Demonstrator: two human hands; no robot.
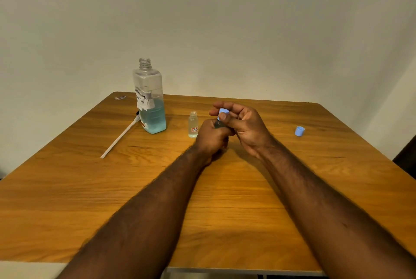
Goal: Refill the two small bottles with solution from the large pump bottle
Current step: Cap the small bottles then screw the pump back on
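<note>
Two bare forearms reach out over the wooden worktop [225,211] and meet near its middle. The left hand [211,137] is closed as a fist around a small bottle [218,124]. Its curled fingers hide nearly all of the body, and only a dark part below the neck shows. The right hand [243,125] comes from the right side, and its thumb and first fingers [225,105] pinch the blue cap [223,111] at the top of this bottle. The other fingers are loosely bent behind. I cannot tell if the cap is screwed tight or loose.

Just beside the left hand, on its left, the second small bottle [193,124] stands upright with an open neck and some clear liquid at the bottom. Well apart to the right, a loose blue cap [299,131] lies on the worktop.

Farther back on the left stands the large bottle [150,103], upright with its neck open, a torn white label and blue solution in its lower part. The pump tube [119,138] lies flat on the worktop beside it, with its head end next to the base of the bottle.
</note>
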